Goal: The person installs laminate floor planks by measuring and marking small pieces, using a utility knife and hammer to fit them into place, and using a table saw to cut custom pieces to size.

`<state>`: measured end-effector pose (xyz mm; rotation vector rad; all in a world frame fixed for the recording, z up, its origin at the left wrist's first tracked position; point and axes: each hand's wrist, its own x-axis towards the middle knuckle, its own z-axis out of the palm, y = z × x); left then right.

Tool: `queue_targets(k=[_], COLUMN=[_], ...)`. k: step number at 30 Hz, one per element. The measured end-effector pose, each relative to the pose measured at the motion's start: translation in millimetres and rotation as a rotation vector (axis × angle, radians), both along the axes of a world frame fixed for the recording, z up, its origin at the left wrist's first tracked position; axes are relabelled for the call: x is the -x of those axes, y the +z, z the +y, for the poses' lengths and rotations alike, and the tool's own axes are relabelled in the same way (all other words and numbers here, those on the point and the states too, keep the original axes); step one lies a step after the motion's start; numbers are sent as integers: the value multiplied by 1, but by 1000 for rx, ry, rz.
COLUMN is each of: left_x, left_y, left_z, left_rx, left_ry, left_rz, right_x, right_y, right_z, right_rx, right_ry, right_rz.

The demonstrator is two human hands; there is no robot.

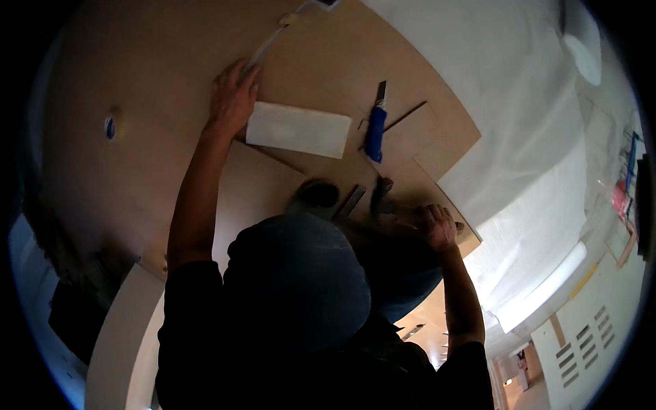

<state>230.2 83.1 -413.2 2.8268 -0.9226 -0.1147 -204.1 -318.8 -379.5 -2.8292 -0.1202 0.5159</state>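
Note:
My left hand (232, 96) lies flat on a large brown board (307, 61). Its fingertips rest on the lower end of a thin pale strip (273, 37) that runs up and to the right. A white rectangular sheet (298, 129) lies right beside that hand. A blue utility knife (374, 126) with its blade out lies on the board to the right of the sheet. My right hand (437, 227) is curled at the board's near right edge, next to a dark tool (380, 195) and a grey metal bar (351, 201). Shadow hides what it grips.
A dark cap and dark shirt (301, 287) fill the lower middle and hide part of the board. White sheeting (519, 102) covers the surface on the right. A second tan panel (102, 102) with a small blue mark (109, 127) lies at the left.

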Motion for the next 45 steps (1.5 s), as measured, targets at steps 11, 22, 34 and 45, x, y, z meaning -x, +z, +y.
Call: queue_targets(k=[11,22,34,45], left_x=[209,152,58,-24], left_y=[44,14,61,-4], left_z=[152,45,-22,137], left_rx=[-340,-85,-243,-304], left_ry=[488,58,-201,444], left_rz=[513,302,241,25], right_x=[2,-2,46,27], right_y=[17,5,37,-27], right_z=[104,161,85,68], right_rx=[-105,1,11,138], right_ry=[79,-2,-292,-139], right_rz=[246,577,282,562])
